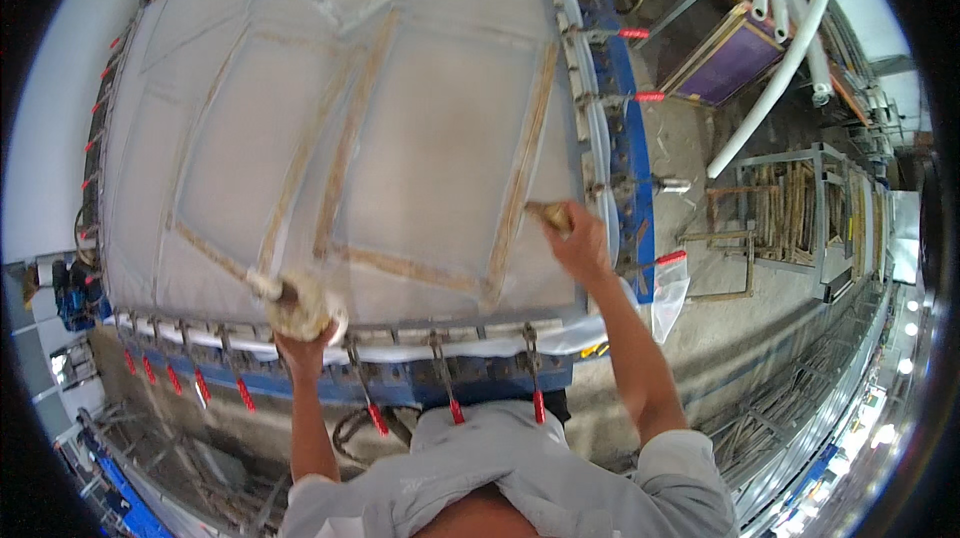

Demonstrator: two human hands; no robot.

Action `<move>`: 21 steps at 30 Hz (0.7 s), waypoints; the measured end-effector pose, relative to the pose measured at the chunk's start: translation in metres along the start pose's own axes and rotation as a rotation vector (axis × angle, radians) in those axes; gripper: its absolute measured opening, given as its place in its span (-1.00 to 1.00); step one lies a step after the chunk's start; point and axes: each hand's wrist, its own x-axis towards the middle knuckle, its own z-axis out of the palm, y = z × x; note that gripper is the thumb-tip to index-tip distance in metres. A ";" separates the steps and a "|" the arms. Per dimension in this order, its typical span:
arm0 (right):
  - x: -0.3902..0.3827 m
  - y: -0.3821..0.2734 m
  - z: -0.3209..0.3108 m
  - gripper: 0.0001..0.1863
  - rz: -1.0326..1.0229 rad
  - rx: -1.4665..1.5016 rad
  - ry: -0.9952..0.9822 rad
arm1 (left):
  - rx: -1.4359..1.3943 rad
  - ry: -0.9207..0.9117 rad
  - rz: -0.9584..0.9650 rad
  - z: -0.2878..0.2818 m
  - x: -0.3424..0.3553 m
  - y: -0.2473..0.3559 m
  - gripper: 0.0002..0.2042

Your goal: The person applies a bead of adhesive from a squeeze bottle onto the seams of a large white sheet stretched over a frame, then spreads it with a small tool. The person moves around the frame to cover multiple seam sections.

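Note:
My left hand (303, 348) grips a whitish, crusted container (303, 314) with a pale tip pointing toward the sheet; whether it is a bottle or a cup I cannot tell. It hovers over the near edge of a big stretched sheet of pale mesh (435, 138). Farther right, my right hand (580, 243) is closed around a small brush (548, 217), its tip beside the right bar of a wooden frame (515, 193) that shows through the mesh. More frame outlines lie to the left and at the far side.
Clamps with red handles (455, 408) line the edges of the blue table (638, 168). To the right stand a rack of wooden frames (785, 208), a purple panel (735, 60) and long white tubes (780, 68). A metal rack (790, 388) runs along the lower right.

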 end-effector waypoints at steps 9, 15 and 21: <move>0.285 0.075 -0.017 -0.72 -0.185 -0.260 0.253 | -0.197 0.268 -0.152 0.016 -0.038 0.002 0.02; 0.323 0.079 -0.002 -0.74 -0.247 -0.348 0.142 | -0.148 0.096 -0.353 -0.024 -0.070 -0.062 -0.12; 0.287 0.053 -0.005 -0.72 -0.192 -0.374 -0.036 | 0.002 -0.050 -0.428 -0.024 -0.108 -0.120 -0.27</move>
